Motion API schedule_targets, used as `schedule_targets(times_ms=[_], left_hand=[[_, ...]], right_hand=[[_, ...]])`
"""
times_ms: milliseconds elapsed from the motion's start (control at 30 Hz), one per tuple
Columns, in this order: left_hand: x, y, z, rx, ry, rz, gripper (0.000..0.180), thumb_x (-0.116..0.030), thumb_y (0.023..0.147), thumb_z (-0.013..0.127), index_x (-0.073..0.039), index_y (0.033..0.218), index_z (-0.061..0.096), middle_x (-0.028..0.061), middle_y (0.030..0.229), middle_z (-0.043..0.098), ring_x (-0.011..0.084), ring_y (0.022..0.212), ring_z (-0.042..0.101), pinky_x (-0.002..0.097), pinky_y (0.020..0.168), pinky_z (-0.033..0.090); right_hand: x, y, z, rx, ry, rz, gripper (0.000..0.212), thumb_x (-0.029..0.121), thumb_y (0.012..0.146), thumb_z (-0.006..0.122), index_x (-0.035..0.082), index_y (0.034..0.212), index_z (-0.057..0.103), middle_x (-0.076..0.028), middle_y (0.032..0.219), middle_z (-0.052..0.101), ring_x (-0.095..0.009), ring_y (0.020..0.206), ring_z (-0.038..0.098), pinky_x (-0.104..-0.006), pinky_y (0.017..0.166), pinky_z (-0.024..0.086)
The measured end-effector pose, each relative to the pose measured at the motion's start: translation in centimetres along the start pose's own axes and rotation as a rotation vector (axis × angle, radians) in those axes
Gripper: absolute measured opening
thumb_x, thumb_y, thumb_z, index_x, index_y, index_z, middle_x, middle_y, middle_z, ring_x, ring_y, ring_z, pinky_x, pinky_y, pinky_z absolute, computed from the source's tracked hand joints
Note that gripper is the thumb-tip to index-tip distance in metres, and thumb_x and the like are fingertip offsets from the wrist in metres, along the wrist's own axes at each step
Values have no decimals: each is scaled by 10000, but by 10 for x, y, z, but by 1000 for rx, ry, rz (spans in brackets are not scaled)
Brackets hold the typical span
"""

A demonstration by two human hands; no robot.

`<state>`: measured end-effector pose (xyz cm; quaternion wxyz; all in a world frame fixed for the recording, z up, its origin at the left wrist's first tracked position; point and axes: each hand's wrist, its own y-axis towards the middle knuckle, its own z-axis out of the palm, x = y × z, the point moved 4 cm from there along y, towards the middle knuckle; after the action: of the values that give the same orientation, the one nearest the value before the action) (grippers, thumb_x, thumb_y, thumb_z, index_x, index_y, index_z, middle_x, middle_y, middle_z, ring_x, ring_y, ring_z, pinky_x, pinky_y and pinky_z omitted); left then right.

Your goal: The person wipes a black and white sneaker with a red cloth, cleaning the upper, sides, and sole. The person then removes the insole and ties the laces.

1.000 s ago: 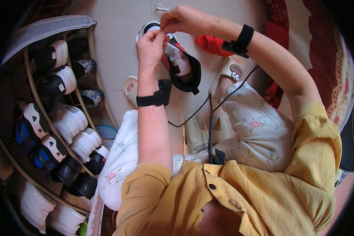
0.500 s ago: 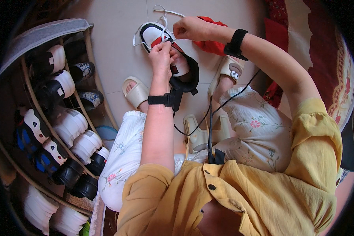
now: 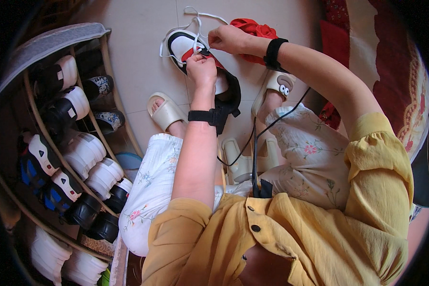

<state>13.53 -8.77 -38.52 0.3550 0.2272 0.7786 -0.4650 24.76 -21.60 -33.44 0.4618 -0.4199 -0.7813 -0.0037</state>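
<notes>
A white, red and black sneaker (image 3: 179, 45) stands on the floor ahead of me, toe pointing away. White shoelaces (image 3: 198, 23) trail loosely from its eyelets, over the toe and onto the floor. My left hand (image 3: 202, 70) is closed at the sneaker's lacing area, fingertips pinched on its upper; the exact spot gripped is hidden. Just beyond and to the right, my right hand (image 3: 228, 39) pinches a shoelace close beside the eyelets. Both wrists wear black straps, and the left forearm partly covers the sneaker's dark heel opening.
Behind my right hand lies a bunched red cloth (image 3: 255, 28). Beige slippers (image 3: 167, 112) are on my feet, and another light pair (image 3: 238, 159) sits between my legs. A shoe rack (image 3: 107, 102) full of shoes stands at left. A black cable (image 3: 276, 123) crosses my lap.
My left hand has shifted slightly right and nearer me, its fingers now more tightly bunched. The right hand has moved a little left and down, uncovering more red cloth.
</notes>
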Motion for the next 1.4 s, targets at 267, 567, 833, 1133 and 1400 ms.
schedule_targets(times_ms=[267,567,833,1133,1400], left_hand=[[-14,-29,-2,261,-458,-282,324,76,877,606,-27,1182,646,47,1004,690,155,761,674,256,620,534],[-19,-34,-19,288,-600,-271,326,59,914,604,-38,1223,642,49,1104,690,167,973,673,315,839,562],[-27,-34,-19,332,-584,-251,322,46,922,613,-34,1233,640,43,1100,685,165,983,674,323,869,580],[-30,-34,-19,330,-570,-253,300,40,929,610,-31,1219,643,48,1102,690,159,976,674,319,865,578],[-23,-33,-11,269,-530,-251,288,36,907,649,-28,1188,650,48,1019,707,157,856,691,276,744,574]], right_hand=[[4,-2,2,13,65,7,176,153,901,649,28,1003,719,-164,914,740,-336,846,707,-397,798,562],[5,-13,0,-39,196,-12,156,154,906,661,37,996,713,-166,910,738,-335,841,709,-398,789,565],[13,-25,5,-74,63,48,153,171,878,684,68,985,717,-140,906,740,-348,848,706,-417,769,563],[33,-28,-8,-61,-206,-184,149,126,887,690,66,1023,683,-148,937,720,-365,896,699,-439,784,569],[30,-15,-6,-1,-197,-210,120,149,905,643,69,982,687,-162,944,721,-388,887,686,-458,781,556]])
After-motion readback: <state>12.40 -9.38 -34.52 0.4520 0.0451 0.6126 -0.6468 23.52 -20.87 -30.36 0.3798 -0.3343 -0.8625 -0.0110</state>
